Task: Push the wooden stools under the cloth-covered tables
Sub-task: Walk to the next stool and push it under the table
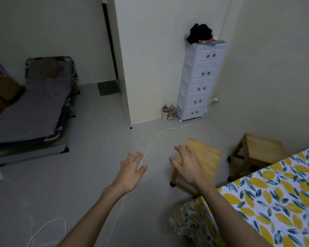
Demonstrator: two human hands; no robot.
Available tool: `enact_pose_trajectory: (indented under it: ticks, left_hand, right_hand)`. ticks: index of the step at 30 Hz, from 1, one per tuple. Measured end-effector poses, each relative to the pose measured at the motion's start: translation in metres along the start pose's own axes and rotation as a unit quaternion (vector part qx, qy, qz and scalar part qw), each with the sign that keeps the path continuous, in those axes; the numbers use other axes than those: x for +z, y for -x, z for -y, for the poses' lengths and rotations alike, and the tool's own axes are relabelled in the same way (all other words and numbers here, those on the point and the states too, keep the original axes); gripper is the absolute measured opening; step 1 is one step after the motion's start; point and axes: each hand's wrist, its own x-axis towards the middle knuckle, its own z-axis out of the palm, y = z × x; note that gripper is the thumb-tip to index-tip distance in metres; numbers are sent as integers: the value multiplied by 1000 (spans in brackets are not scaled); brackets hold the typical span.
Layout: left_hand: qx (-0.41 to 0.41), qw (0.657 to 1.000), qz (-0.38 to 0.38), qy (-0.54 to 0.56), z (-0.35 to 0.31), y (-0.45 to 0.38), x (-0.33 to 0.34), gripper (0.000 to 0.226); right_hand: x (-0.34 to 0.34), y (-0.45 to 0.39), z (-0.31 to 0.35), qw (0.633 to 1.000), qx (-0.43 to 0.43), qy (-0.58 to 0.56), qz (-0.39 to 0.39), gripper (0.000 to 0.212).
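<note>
Head view: 2 pale wooden stools with slatted square seats stand on the grey floor beside the table covered in a white cloth printed with yellow lemons and blue leaves [275, 198]. The nearer stool [206, 157] sits at 3 o'clock from frame centre, its black-tipped legs just off the table's corner. The farther stool [257, 148] stands at 2 o'clock, partly tucked against the table edge.

Both bare forearms reach forward, palms down. The right hand [187, 166] hovers over the nearer stool's seat, fingers spread apart and gripping nothing; whether it touches the wood I cannot tell. The left hand [132, 170] hangs over bare floor, fingers likewise splayed and empty.

1 thin white cable [150, 145] runs under the left hand toward 1 tall white plastic drawer tower [200, 82] at 1 o'clock. 1 grey folding cot [34, 107] lies at 9 o'clock.
</note>
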Motion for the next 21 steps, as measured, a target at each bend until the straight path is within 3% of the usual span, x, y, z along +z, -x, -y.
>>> enact_pose_trajectory:
  ticks: [4,7,21]
  left_hand:
    - [31,999,37,-3,5,-92,-24,52]
    - [65,998,22,12,2,-163,-30,48]
    - [178,976,120,45,-70,-500,-9,38]
  right_hand:
    - [-5,-67,1,998,51,5,-29,58]
    - [-11,-121,-10,995,86,12,-50,58]
    - [-67,-367,-129,960,254,1,-114,58]
